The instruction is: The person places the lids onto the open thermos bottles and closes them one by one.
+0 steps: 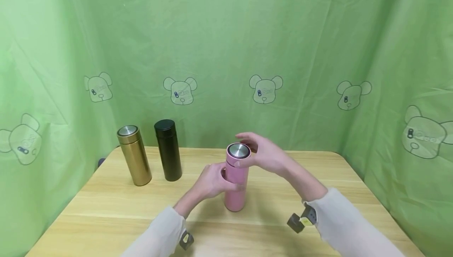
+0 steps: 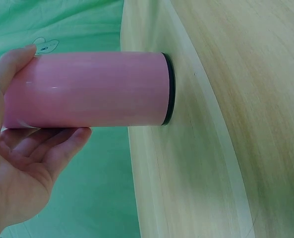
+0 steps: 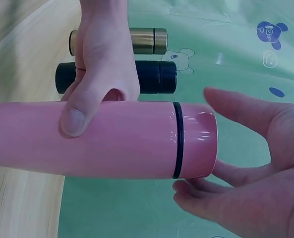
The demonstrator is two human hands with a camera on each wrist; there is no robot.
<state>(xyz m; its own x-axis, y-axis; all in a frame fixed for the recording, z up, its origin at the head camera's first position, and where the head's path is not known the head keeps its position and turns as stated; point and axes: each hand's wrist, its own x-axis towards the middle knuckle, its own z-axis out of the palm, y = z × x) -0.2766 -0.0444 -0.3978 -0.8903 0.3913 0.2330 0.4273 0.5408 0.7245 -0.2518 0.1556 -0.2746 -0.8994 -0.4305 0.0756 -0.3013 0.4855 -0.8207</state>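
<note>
A pink thermos flask [image 1: 238, 178] with a silver-topped lid [image 1: 238, 151] stands upright on the table. My left hand [image 1: 211, 182] grips its body, thumb across the front, as the left wrist view also shows from below. Around the lid my right hand [image 1: 265, 155] is spread, with the thumb on the near side and the fingers on the far side. In the right wrist view the right thumb [image 3: 236, 106] lies near the lid's edge, and the other fingertips are at its opposite side. A dark ring [image 3: 178, 140] shows between lid and body.
To the left stand a gold thermos flask [image 1: 136, 158] and, beside it, a black one [image 1: 168, 153], both upright with lids on. The light wood table [image 1: 293, 225] is backed by a green curtain [image 1: 219, 44] with bear-head prints, which also hangs at both sides.
</note>
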